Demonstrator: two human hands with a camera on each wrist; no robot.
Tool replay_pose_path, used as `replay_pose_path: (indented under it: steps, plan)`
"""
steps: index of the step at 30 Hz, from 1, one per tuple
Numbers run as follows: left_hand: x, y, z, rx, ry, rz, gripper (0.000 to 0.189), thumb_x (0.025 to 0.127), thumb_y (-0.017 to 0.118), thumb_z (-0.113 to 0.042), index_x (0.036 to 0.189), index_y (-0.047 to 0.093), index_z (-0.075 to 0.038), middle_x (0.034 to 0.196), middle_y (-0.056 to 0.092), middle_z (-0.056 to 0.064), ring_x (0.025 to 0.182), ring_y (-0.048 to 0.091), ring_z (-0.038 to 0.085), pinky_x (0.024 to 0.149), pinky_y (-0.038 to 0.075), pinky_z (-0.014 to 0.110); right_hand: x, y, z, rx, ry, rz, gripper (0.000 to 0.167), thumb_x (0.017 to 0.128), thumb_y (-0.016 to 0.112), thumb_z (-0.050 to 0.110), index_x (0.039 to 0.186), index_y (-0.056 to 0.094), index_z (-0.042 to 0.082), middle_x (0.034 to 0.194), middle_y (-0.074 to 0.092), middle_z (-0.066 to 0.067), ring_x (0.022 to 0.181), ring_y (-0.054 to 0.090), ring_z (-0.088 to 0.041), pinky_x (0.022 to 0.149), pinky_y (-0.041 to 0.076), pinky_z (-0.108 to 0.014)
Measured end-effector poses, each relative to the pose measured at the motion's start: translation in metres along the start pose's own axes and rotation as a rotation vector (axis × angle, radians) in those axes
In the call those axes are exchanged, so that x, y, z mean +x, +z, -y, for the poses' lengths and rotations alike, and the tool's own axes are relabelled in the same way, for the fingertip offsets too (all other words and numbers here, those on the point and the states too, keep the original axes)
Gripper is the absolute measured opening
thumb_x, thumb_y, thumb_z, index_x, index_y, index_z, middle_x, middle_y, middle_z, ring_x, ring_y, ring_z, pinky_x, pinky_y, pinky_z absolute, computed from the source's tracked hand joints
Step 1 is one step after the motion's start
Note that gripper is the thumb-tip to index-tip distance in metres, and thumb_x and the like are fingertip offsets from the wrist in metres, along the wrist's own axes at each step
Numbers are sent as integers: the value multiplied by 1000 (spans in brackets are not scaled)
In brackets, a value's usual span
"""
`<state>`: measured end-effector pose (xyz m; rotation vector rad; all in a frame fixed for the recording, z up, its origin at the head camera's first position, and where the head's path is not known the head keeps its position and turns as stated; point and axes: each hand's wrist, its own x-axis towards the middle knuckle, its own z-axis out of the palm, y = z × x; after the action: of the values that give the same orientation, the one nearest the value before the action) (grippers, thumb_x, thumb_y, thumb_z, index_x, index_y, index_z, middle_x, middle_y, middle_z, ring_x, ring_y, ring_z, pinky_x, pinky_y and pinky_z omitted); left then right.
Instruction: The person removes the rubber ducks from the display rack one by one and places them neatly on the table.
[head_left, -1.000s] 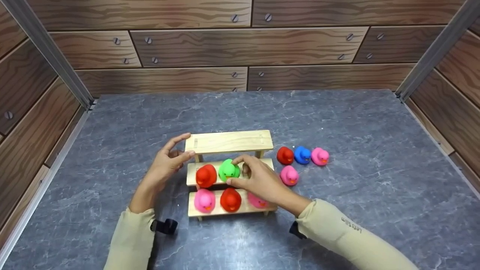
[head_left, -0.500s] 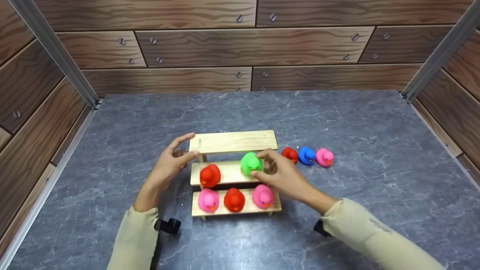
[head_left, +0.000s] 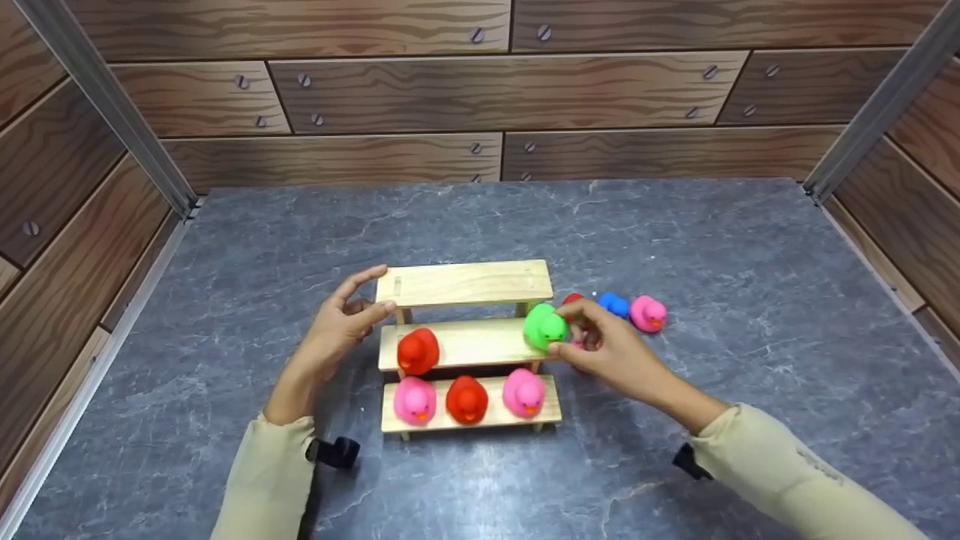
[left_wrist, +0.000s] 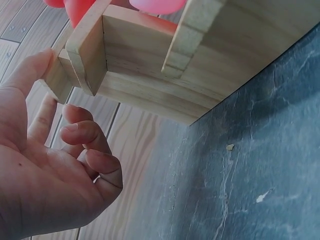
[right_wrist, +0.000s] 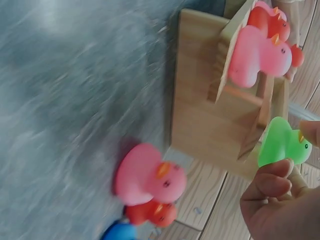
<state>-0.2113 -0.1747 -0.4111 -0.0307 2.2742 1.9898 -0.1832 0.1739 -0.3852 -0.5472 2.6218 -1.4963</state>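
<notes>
My left hand (head_left: 337, 326) holds the left end of a three-tier wooden display stand (head_left: 465, 283) by its top shelf, between thumb and forefinger; the other fingers curl free beside it (left_wrist: 60, 75). At the right end of the middle shelf, my right hand (head_left: 611, 345) pinches a green rubber duck (head_left: 544, 326) between thumb and fingertips. Whether the duck touches the shelf I cannot tell. A red duck (head_left: 418, 351) sits at that shelf's left end. Along the bottom shelf stand a pink duck (head_left: 415, 401), a red duck (head_left: 466, 400) and another pink duck (head_left: 523, 392).
Right of the stand, on the grey marbled tabletop (head_left: 750, 262), are a red duck (head_left: 574, 298), a blue duck (head_left: 613, 305) and a pink duck (head_left: 647, 313). A nearer pink duck (right_wrist: 142, 175) is mostly hidden behind my right hand in the head view. Wood-patterned walls (head_left: 390, 90) enclose the table.
My right hand has carried the green duck rightward along the middle shelf, from beside the red duck to the right end. My left hand keeps its hold on the top shelf.
</notes>
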Motion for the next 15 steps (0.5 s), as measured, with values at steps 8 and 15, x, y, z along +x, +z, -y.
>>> replay_pose_path:
  steps: [8,15]
  plan:
    - [0,0,0,-8,-7,10,58,90,68,-17,143,45,-22,78,55,0,57,36,7,52,29,19,-9,-21,-20,21,35,-24,38,84,73,8,116,57,-4,84,50,-5,69,45,-5,61,41,-17]
    - [0,0,0,7,-12,3,57,90,68,-19,142,45,-25,80,55,3,57,36,8,53,29,20,-16,-36,-37,-38,93,-41,37,86,72,12,116,56,-4,85,49,-3,71,45,-5,63,42,-18]
